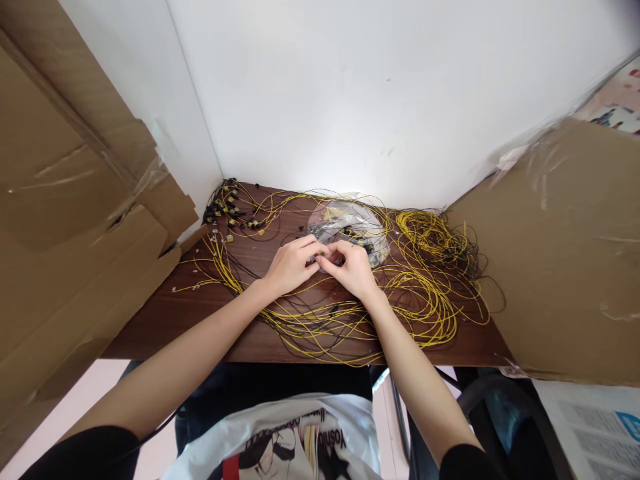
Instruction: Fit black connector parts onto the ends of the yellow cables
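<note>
My left hand [293,265] and my right hand [353,268] meet above the middle of the brown table, fingertips together in a pinch. A small dark piece shows between the fingers, too small and covered to name. Just behind the hands lies a clear plastic bag [345,215] with small black and yellow parts in it. Yellow and black wires [425,293] run under and around both wrists in a loose loop. At the back left, black and yellow connectors [227,207] sit bunched on wire ends.
A tangled coil of yellow and black wire [430,233] lies at the right. White-tipped wire ends [197,283] fan out at the left. Cardboard panels [555,253] flank the brown table [165,320], and a white wall [325,100] closes off its back.
</note>
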